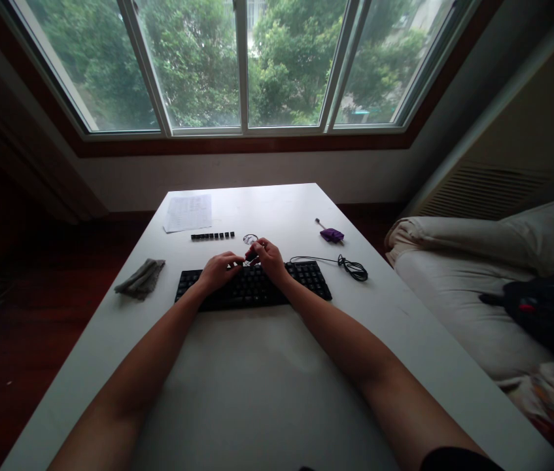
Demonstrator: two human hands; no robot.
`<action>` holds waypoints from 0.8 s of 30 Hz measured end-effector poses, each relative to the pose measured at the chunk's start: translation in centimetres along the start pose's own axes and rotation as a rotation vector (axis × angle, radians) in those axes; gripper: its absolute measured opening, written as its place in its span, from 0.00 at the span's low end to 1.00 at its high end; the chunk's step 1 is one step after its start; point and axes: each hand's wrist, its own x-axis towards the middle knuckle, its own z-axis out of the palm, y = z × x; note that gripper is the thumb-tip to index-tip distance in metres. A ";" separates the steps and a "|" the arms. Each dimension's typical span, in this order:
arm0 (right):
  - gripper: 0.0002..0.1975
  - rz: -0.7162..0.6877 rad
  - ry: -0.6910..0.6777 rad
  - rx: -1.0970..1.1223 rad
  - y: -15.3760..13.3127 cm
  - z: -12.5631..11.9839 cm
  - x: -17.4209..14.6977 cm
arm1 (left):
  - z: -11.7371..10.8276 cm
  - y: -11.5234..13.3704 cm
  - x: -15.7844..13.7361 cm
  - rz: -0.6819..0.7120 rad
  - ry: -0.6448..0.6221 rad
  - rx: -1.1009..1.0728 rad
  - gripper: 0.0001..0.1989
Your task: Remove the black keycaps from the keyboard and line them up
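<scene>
A black keyboard (252, 291) lies on the white table, with both hands over its upper edge. My left hand (222, 269) rests over the keys left of centre, its thumb and fingertips closed together near the top row. Just to its right, my right hand (269, 259) is raised slightly, its fingers pinched around something small and dark that I cannot make out. The two sets of fingertips nearly meet. Behind them sits a small, round, glinting thing (250, 239), partly hidden by the right fingers. Several black keycaps (212, 235) stand in a row beyond the left hand.
A grey cloth (141, 279) lies at the left and a printed sheet (189, 212) at the far left corner. On the right are a coiled black cable (354, 269) and a purple cloth-like item (331, 235) with a thin stick. A couch (443, 281) borders the table's right side.
</scene>
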 end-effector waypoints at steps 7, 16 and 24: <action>0.17 0.000 -0.011 -0.030 0.0 0.1 -0.1 | 0.3 0.0 -0.1 0.003 -0.005 0.102 0.13; 0.19 0.016 0.020 -0.053 0.3 0.4 -0.2 | 0.5 0.1 -0.2 0.002 0.029 0.163 0.14; 0.20 0.027 0.037 -0.015 0.7 0.2 0.0 | 0.2 -0.3 -0.1 -0.028 0.054 0.061 0.14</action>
